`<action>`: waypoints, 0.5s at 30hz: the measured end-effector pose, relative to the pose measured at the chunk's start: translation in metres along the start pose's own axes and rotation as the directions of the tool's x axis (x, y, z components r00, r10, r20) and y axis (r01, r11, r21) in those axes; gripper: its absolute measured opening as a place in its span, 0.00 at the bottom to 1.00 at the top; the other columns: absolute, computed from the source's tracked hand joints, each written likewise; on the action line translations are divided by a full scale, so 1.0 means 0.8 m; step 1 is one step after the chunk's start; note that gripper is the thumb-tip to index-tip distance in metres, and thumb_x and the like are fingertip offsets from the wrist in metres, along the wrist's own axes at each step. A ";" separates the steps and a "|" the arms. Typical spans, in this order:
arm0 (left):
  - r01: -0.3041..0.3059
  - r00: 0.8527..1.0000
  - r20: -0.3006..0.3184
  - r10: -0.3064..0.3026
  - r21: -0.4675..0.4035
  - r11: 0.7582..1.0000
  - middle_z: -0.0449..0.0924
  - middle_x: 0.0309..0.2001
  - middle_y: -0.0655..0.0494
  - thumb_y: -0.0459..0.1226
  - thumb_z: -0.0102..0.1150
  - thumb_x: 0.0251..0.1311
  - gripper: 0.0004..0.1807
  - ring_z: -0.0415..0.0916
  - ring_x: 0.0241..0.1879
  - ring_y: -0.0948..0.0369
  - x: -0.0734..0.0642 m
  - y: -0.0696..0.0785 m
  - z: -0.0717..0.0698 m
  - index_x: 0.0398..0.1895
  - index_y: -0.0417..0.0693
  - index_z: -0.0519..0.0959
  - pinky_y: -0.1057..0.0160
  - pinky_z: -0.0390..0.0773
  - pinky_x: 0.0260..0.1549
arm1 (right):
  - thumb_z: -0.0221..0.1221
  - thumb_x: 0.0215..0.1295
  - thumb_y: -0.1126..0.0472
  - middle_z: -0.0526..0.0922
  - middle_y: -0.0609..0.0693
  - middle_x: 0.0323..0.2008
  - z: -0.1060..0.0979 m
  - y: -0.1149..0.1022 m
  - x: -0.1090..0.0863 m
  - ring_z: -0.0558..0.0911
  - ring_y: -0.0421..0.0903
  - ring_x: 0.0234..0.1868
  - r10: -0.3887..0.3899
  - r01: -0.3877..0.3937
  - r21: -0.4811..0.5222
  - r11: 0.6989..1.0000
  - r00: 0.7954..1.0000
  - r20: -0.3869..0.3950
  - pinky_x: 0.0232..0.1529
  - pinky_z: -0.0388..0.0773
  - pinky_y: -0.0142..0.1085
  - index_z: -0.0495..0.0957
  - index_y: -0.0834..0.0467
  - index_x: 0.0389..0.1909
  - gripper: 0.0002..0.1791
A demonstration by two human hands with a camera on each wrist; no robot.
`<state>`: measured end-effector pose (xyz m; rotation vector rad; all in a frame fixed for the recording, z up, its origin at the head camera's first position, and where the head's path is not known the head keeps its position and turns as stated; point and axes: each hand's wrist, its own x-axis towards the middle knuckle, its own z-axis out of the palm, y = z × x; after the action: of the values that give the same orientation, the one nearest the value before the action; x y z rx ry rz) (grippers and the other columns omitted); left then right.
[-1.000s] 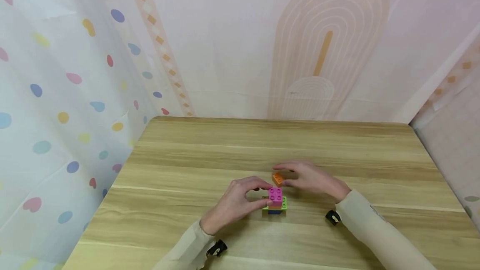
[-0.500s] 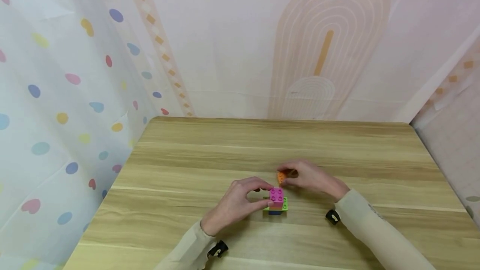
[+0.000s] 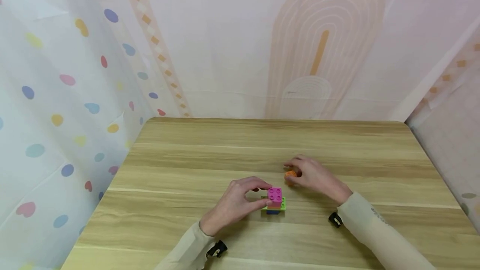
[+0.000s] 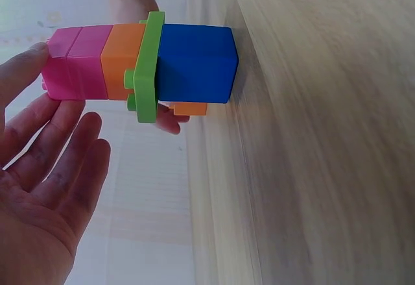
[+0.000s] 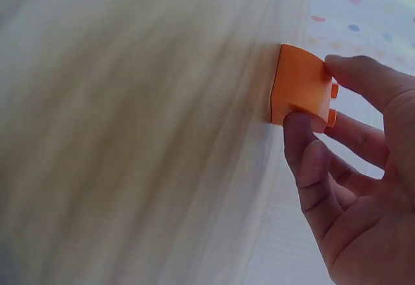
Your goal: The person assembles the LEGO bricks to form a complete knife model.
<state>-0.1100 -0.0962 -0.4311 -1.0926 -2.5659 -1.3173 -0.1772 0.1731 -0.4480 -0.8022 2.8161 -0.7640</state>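
On the wooden table stands a small stack of toy building bricks: a blue brick [image 4: 198, 64] at the bottom, a green plate [image 3: 283, 204], an orange brick [image 4: 124, 61], then pink bricks [image 3: 275, 195] on top. My left hand [image 3: 234, 203] pinches the pink top between thumb and fingers. Just behind and to the right of the stack, my right hand [image 3: 315, 178] holds a separate orange brick [image 5: 301, 84] with a curved side. Its thumb and a finger are on opposite sides, and the studs point away from the table. Whether this brick touches the table, I cannot tell.
The wooden table [image 3: 180, 170] spreads around both hands. A pale patterned curtain [image 3: 225, 45] hangs along its back edge, and a dotted curtain [image 3: 75, 107] is at the left. A black clip-like piece [image 3: 216, 249] sits at the left wrist, another at the right.
My right hand has taken hold of the loose orange brick and moved it slightly right, turning it. The left hand stays on the stack.
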 end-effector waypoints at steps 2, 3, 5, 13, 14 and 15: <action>0.006 1.000 0.002 -0.006 -0.001 1.000 0.88 0.49 0.54 0.37 0.76 0.59 0.17 0.85 0.48 0.59 0.000 0.000 0.000 0.51 0.44 0.86 0.66 0.83 0.49 | 0.67 0.70 0.51 0.83 0.55 0.55 0.001 -0.002 0.001 0.83 0.52 0.52 -0.007 0.007 -0.017 1.000 1.000 -0.006 0.55 0.82 0.51 0.82 0.61 0.59 0.23; 0.006 1.000 0.003 -0.006 0.000 1.000 0.88 0.49 0.54 0.37 0.75 0.59 0.17 0.84 0.48 0.60 0.000 -0.001 0.000 0.51 0.44 0.86 0.66 0.83 0.49 | 0.67 0.71 0.51 0.84 0.55 0.54 0.002 -0.003 0.000 0.83 0.52 0.52 -0.015 0.014 -0.021 1.000 1.000 -0.006 0.55 0.82 0.51 0.82 0.61 0.59 0.22; -0.003 1.000 0.001 0.003 -0.002 1.000 0.88 0.49 0.53 0.37 0.75 0.59 0.17 0.85 0.48 0.59 0.000 -0.001 0.000 0.51 0.44 0.85 0.65 0.83 0.49 | 0.66 0.71 0.51 0.84 0.55 0.53 0.003 -0.003 -0.001 0.83 0.51 0.49 -0.028 0.027 -0.017 0.999 1.000 -0.004 0.53 0.82 0.50 0.82 0.61 0.59 0.22; -0.029 1.000 -0.008 0.029 -0.012 1.000 0.88 0.48 0.52 0.36 0.75 0.59 0.17 0.86 0.46 0.54 0.000 -0.005 0.003 0.50 0.43 0.85 0.64 0.84 0.47 | 0.66 0.72 0.55 0.85 0.58 0.53 -0.003 0.003 -0.023 0.85 0.47 0.45 -0.012 0.011 0.090 0.996 1.000 0.011 0.47 0.86 0.44 0.79 0.65 0.61 0.24; -0.029 1.000 -0.009 0.029 -0.012 1.000 0.88 0.48 0.52 0.36 0.76 0.59 0.17 0.86 0.46 0.54 0.000 -0.005 0.004 0.50 0.43 0.85 0.64 0.85 0.47 | 0.66 0.72 0.56 0.85 0.59 0.54 -0.004 0.003 -0.026 0.86 0.48 0.46 -0.006 0.004 0.115 0.993 1.000 0.016 0.47 0.86 0.44 0.79 0.66 0.62 0.24; -0.029 1.000 -0.010 0.029 -0.015 0.999 0.88 0.48 0.52 0.36 0.76 0.58 0.17 0.86 0.46 0.55 0.000 -0.005 0.004 0.50 0.43 0.85 0.64 0.85 0.47 | 0.66 0.72 0.57 0.85 0.59 0.53 -0.005 0.003 -0.029 0.86 0.49 0.47 0.003 -0.006 0.139 0.990 1.000 0.023 0.48 0.86 0.44 0.78 0.67 0.62 0.24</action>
<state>-0.1119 -0.0952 -0.4355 -1.1186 -2.5282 -1.3338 -0.1596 0.1888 -0.4460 -0.7762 2.7074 -0.9321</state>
